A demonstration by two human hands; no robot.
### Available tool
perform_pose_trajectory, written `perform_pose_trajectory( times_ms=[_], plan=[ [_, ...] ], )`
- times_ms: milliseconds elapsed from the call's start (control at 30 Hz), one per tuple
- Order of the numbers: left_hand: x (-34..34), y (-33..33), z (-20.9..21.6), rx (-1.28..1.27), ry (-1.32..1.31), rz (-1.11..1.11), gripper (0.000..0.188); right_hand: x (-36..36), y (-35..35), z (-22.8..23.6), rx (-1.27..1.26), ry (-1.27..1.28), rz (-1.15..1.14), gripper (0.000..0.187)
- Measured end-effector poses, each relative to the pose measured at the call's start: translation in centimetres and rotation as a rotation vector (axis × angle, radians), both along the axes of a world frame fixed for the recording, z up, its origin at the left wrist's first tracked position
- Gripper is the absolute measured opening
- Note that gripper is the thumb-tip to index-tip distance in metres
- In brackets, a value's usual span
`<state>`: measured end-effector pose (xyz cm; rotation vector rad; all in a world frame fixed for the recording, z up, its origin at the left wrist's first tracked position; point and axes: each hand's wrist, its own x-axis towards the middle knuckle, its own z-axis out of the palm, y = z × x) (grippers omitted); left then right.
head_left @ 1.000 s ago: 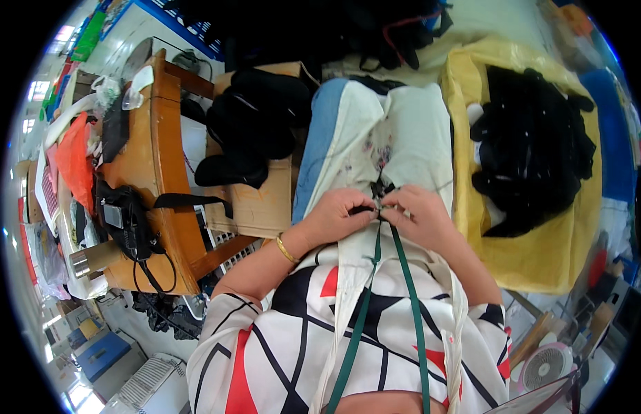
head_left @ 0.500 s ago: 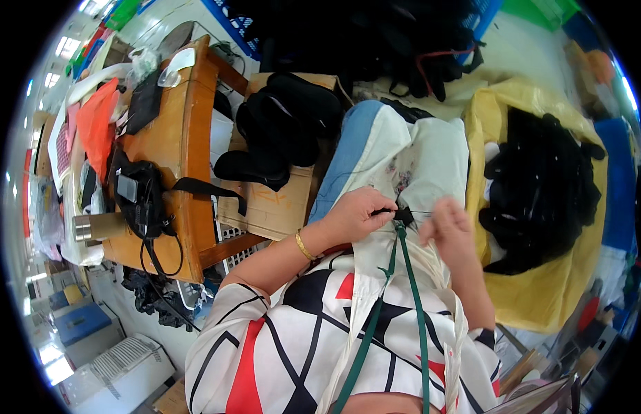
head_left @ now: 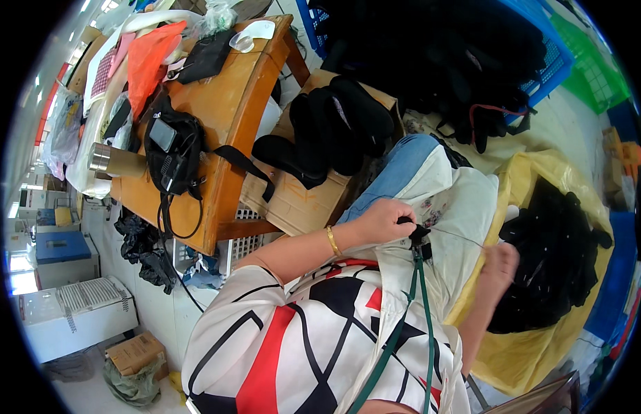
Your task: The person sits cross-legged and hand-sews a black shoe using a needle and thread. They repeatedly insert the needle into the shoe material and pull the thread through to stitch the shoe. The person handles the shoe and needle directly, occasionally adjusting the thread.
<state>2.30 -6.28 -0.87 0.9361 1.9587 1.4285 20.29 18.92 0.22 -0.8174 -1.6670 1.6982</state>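
My left hand (head_left: 388,221) is closed over my lap, pinching a small black fabric piece (head_left: 407,221). A dark thread (head_left: 458,237) stretches from that piece to my right hand (head_left: 498,265), whose fingers are pressed together at its end; any needle there is too small to make out. Just below the left hand, a black clip (head_left: 418,238) hangs on a green strap (head_left: 421,297) against my front. A pale apron (head_left: 465,196) covers my lap, with blue denim (head_left: 403,176) along its left side.
To the right stands a yellow sack (head_left: 541,355) of black fabric pieces (head_left: 551,255). A cardboard box (head_left: 303,200) bears black padded pieces (head_left: 327,127). Beyond is a blue crate (head_left: 558,58) heaped with black items. At left, a wooden table (head_left: 231,90) carries a black bag (head_left: 172,148) and a flask (head_left: 117,161).
My right hand has moved away to the right, drawing the thread out longer. The left hand still grips the black piece. The whole view has tilted and shifted.
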Motion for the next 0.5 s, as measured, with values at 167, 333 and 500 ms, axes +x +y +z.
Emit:
perform_pose_trajectory(
  times_ms=[167,333,500],
  plan=[
    [-0.5,0.5,1.0,0.054,-0.172,-0.134,0.017,-5.0,-7.6,1.3,0.476,-0.27,0.65,0.017],
    [-9.3,-1.9,0.4,-0.272,0.622,0.194,0.035,-5.6,-7.5,1.0,0.394,-0.28,0.594,0.012],
    [-15.8,-3.7,-3.9,-1.014,0.999,0.025,0.041,-5.1,-7.4,0.6,0.335,-0.328,0.518,0.011]
  ],
)
